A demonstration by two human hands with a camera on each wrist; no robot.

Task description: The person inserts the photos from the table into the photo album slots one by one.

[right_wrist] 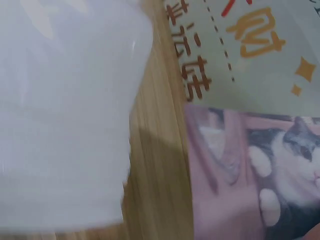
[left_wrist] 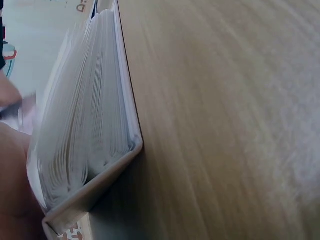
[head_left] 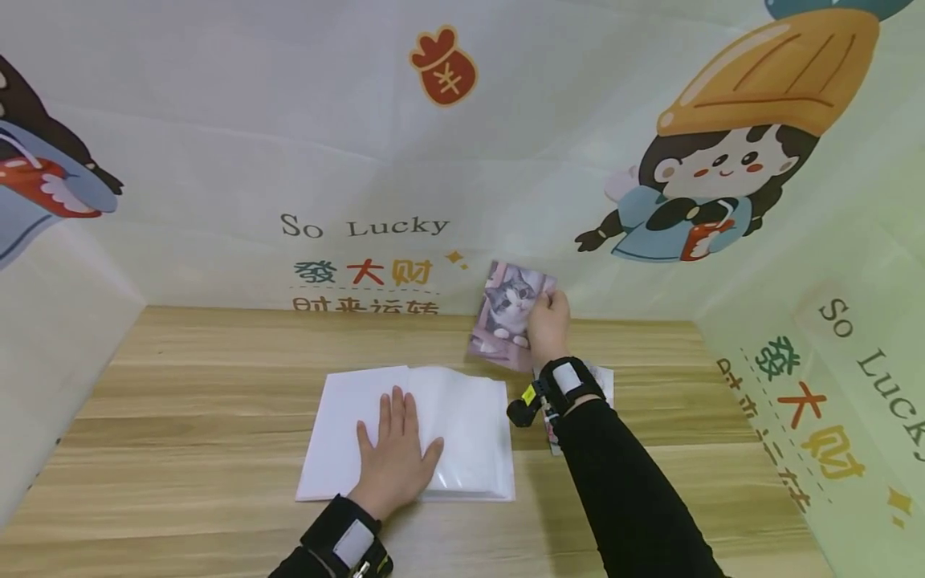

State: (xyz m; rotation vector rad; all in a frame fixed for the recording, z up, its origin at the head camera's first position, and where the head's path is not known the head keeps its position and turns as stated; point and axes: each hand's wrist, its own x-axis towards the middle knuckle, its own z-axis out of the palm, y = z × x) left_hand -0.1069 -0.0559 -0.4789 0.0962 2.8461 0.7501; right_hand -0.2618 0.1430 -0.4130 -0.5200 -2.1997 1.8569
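A white photo album (head_left: pixel 470 433) lies open on the wooden table, its clear sleeves showing blank white. My left hand (head_left: pixel 396 466) rests on it with the fingers spread, near the middle fold. In the left wrist view the album's many sleeves (left_wrist: pixel 90 100) stand fanned above the cover. Behind the album and to its right, my right hand (head_left: pixel 549 325) pinches a cat photo (head_left: pixel 502 309) by its right edge and holds it tilted up. The right wrist view shows part of this pinkish photo (right_wrist: pixel 220 200) beside the album page (right_wrist: pixel 65 125).
More printed pictures (head_left: pixel 604 380) lie on the table under my right wrist, mostly hidden by it. A pale printed backdrop (head_left: pixel 361 160) rises behind the table (head_left: pixel 181 401) and along both sides.
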